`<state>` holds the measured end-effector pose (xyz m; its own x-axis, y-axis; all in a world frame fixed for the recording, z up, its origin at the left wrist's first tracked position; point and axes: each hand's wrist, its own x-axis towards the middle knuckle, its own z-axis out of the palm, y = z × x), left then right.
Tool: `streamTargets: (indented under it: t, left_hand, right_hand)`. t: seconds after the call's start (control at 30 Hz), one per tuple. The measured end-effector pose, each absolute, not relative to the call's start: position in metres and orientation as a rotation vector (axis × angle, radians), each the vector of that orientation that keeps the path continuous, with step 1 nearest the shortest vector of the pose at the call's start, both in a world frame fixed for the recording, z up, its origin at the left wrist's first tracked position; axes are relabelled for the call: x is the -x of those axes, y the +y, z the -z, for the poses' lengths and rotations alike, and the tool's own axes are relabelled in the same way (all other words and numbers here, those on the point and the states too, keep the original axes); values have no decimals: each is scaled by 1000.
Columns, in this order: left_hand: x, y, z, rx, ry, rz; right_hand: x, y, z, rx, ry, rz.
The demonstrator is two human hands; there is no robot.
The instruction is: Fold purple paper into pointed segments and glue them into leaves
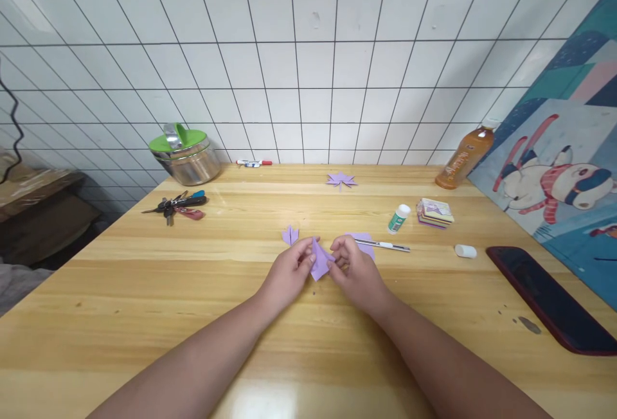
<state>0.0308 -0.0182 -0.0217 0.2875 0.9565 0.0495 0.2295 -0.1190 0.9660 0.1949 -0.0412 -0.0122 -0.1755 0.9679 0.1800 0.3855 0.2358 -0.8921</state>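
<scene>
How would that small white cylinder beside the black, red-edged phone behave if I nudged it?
The white cylinder would probably roll, since it lies on its curved side. It's likely light, being much smaller than the phone.

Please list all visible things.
Held paper: 1, purple, centre
Paper shapes: 2, purple, centre and rear
Flat paper: 1, purple, under knife
Knife: 1, silver, right
Glue stick: 1, white-green, right
Cap: 1, white, right
Paper stack: 1, multicoloured, right
Bottle: 1, amber, right
Phone: 1, black, right
Keys: several, mixed, left
Markers: apparently 2, mixed, rear
Pot: 1, silver-green, left
Panel: 1, multicoloured, right
Wall: 1, white, rear
Table: 1, tan, beneath
Cable: 1, black, left
Unclear object: 1, brown, left
Cloth: 1, grey, left
Left hand, right hand, forearms: 2 each, bare, foreground
</scene>
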Motion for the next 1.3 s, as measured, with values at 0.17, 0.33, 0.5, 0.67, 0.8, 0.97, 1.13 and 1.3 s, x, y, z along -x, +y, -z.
streamTargets:
  t: [0.17, 0.33, 0.5, 0.67, 0.8, 0.97, 1.13, 1.3]
  left_hand:
    - [-34, -24, 24, -1775, 1191, -913]
    - [-33, -30, 14, -1793, 1249, -894]
    - [-32, -29, 13, -1686, 1214, -911]
    - [-34, -27, 10, -1507, 1049, -927]
    - [-35, -28, 9, -1486, 1062, -906]
    - [-33, -26, 11, -1565, 1090, -913]
    - [-31, -23, 7, -1531, 1002, -904]
    - [-29, -21, 8, -1359, 944, -899]
  right_hand:
    - [-192, -48, 6, 1302, -1959, -664]
    - [-192, -53, 0, 1283, -2065, -493]
    - [-194, -53, -2, 1312, -2086, -430]
    - [-198, -50, 0, 1339, -2036, -453]
    - [-197, -51, 0, 1297, -2085, -437]
    - [-198, -51, -1, 1274, -2110, -433]
    - [-206, -46, -1, 1184, -2119, -403]
    - [-210, -44, 1, 1133, -2238, -425]
